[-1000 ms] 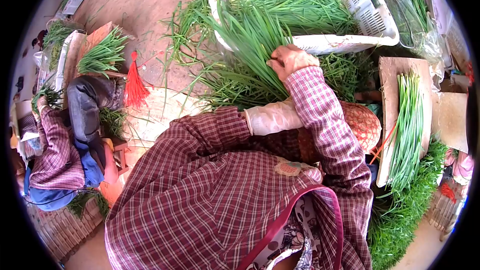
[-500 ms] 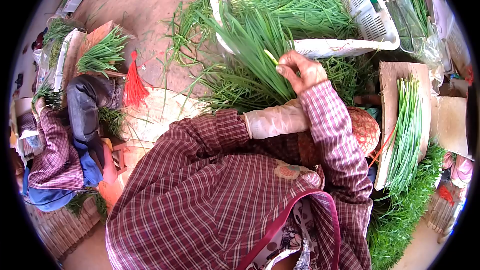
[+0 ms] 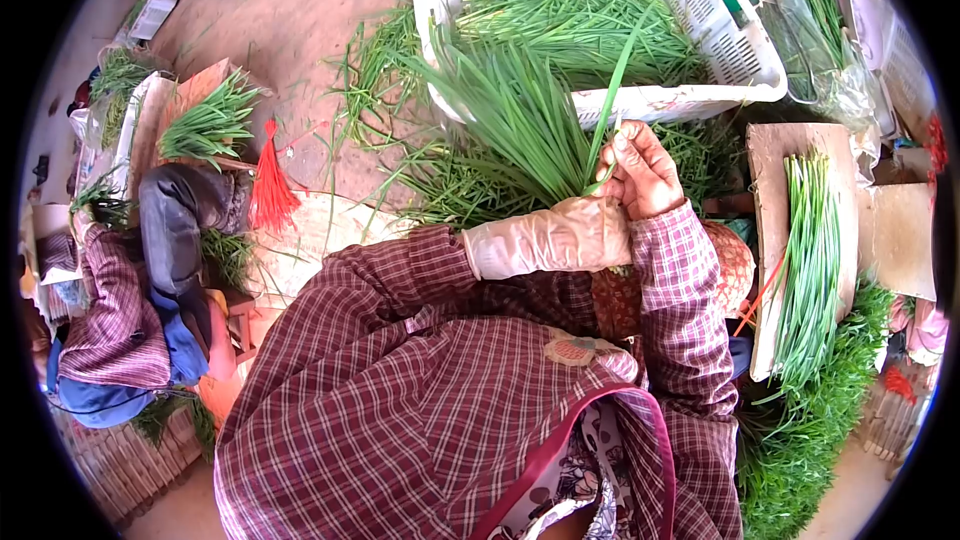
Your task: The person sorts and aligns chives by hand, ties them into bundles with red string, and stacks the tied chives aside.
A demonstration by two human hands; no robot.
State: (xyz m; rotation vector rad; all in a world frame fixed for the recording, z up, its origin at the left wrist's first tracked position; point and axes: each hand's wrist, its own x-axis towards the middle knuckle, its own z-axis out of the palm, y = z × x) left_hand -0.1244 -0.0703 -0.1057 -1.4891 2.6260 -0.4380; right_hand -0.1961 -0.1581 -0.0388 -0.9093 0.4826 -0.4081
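A whitish glove covers my left hand, which is closed round the base of a bunch of long green leaves; its fingertips are mostly hidden. The leaves fan up and away toward the crate. Close beside it, my bare right hand pinches a single long green leaf that stands up to the right of the bunch. Below and around the bunch lie loose green leaves.
A white crate full of leaves stands ahead. At right, a board bears laid-out stalks above a green heap. A red tassel is at left, near a seated co-worker in a plaid sleeve.
My right hand has moved right and slightly down, away from the middle of the bunch. A pale stalk showed in its pinch half a second ago; now a long leaf stands there.
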